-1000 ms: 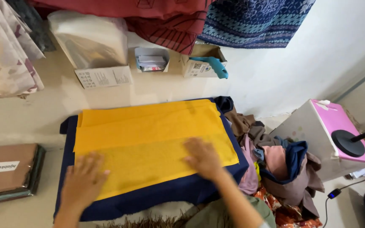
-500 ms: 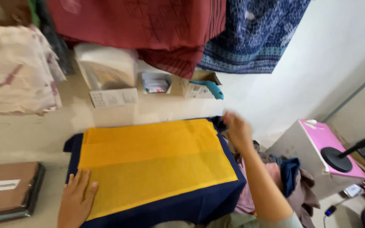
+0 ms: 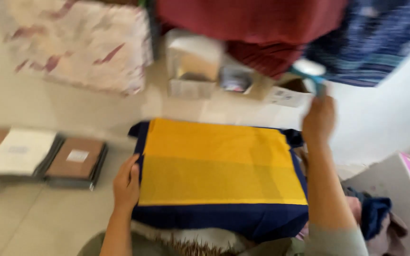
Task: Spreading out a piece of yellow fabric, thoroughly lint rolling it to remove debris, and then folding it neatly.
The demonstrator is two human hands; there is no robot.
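Since half a second ago, the right hand (image 3: 318,118) has lifted off past the far right corner of the folded yellow cloth (image 3: 221,163), gripping what looks like a teal-handled tool (image 3: 312,73), though blur hides it. Left hand (image 3: 127,182) lies flat, fingers spread, on the cloth's left edge. Soft, light and limp on the floor (image 3: 48,223), the cloth is best taken by its folded edges. Bare floor lies left of it, boxes (image 3: 193,64) beyond.
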